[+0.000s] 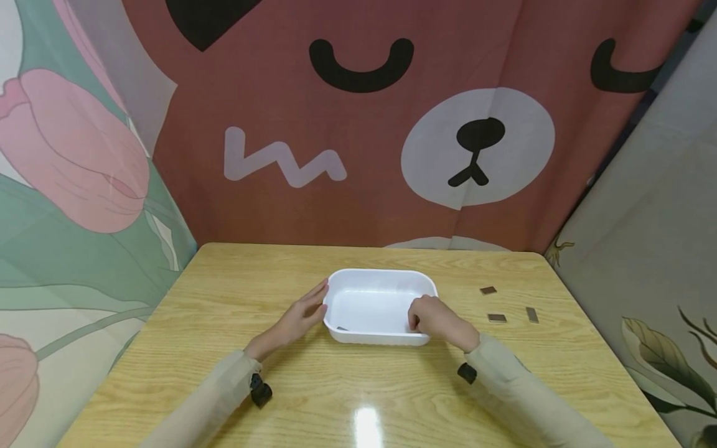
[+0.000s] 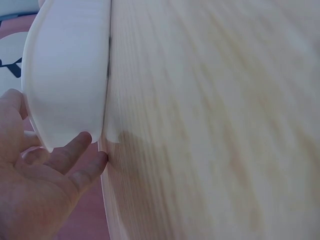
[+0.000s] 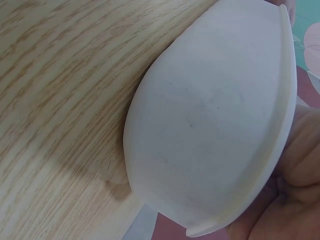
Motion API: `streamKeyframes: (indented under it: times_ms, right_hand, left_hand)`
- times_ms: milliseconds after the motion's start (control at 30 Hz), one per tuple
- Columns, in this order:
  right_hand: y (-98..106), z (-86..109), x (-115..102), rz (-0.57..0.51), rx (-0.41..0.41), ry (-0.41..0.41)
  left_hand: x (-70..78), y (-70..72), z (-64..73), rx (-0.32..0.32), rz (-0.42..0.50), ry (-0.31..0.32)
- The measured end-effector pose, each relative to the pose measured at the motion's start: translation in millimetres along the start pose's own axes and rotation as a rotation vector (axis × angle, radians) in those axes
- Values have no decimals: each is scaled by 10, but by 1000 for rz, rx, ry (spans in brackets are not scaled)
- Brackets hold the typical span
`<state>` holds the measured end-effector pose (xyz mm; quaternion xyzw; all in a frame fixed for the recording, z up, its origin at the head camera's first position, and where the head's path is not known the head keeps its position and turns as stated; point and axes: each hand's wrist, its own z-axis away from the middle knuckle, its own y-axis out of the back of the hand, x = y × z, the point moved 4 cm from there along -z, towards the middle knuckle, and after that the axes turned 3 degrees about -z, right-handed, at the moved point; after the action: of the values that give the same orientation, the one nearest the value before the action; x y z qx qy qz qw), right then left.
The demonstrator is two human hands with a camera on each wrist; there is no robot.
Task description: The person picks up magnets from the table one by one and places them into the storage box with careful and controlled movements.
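A white rectangular plastic basin (image 1: 372, 339) with rounded corners stands on the wooden table. My left hand (image 1: 299, 318) lies against its left end. In the left wrist view, extended fingers (image 2: 70, 152) touch the outside of the basin wall (image 2: 70, 70). Over the right front rim reaches my right hand (image 1: 437, 318), its fingers bent down inside the basin. What those fingertips hold, if anything, is hidden; the right wrist view shows mostly the basin's outer wall (image 3: 210, 115) and part of the palm (image 3: 300, 175). A small dark sliver (image 1: 342, 328) lies in the basin's front left corner.
To the right of the basin, three small flat rectangular pieces lie apart on the table: a dark brown piece (image 1: 488, 290), another brown piece (image 1: 496, 318) and a greyish piece (image 1: 532, 315). A printed cloth (image 1: 358, 211) hangs behind the table's back edge.
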<state>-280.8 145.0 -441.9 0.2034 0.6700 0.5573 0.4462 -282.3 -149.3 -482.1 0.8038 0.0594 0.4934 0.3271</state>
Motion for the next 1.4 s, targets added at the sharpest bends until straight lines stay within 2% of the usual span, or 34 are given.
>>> streamKeyframes:
  times_ms: [467, 1133, 1400]
  right_hand:
    - [12, -7, 1, -13, -1, -17]
    - [2, 7, 9, -61, -2, -14]
    - [27, 43, -20, -97, 21, -4]
  left_hand:
    - [15, -9, -18, 11, -4, 0]
    - [4, -19, -9, -9, 1, 22]
    - [2, -9, -11, 2, 5, -18]
